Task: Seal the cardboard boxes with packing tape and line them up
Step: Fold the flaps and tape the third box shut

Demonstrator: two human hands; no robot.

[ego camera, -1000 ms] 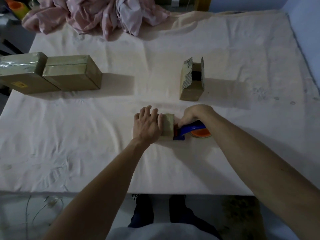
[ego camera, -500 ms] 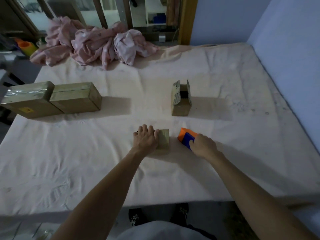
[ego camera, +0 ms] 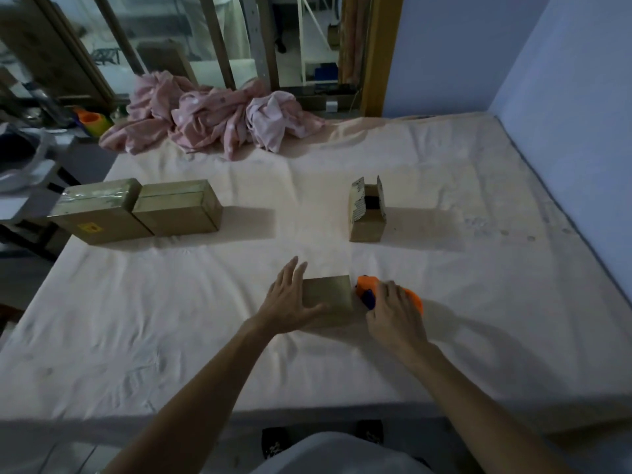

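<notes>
No text can be read anywhere. A small yellow label (ego camera: pixel 90 227) sits on the front face of the taped box (ego camera: pixel 99 213) at nine o'clock, its print too small to make out.

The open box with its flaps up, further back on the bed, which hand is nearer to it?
Right. The right hand, on the tape dispenser, sits almost directly below the open box; the left hand rests further left on the small box.

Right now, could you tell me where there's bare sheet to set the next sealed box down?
Free: the stretch between the taped boxes and the open box, and the near-left sheet. Crowded: near centre, where the left hand rests on the small box and the right hand covers the dispenser.
</notes>
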